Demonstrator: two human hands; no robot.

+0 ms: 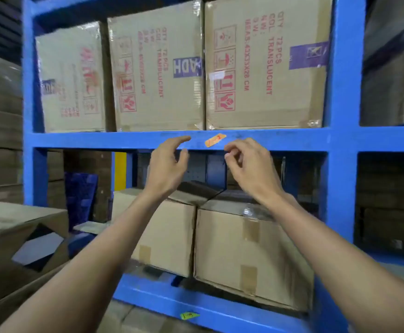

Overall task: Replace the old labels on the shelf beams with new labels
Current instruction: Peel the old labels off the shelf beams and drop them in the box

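Observation:
An orange label [215, 140] with red writing sticks tilted on the blue shelf beam [100, 140] at chest height. My left hand [167, 167] is raised just left of it, fingers spread, index finger touching the beam, holding nothing. My right hand [246, 164] hovers just right of the label with its fingers curled inward near the label's right end; nothing shows in its grasp. A green label [189, 315] sticks on the lower beam [220, 311] near the floor.
Three tall cardboard cartons [266, 66] stand on the shelf above the beam. Two taped boxes [249, 255] sit on the lower shelf. A blue upright [342, 116] stands to the right. An open-flapped carton [20, 241] sits at the left.

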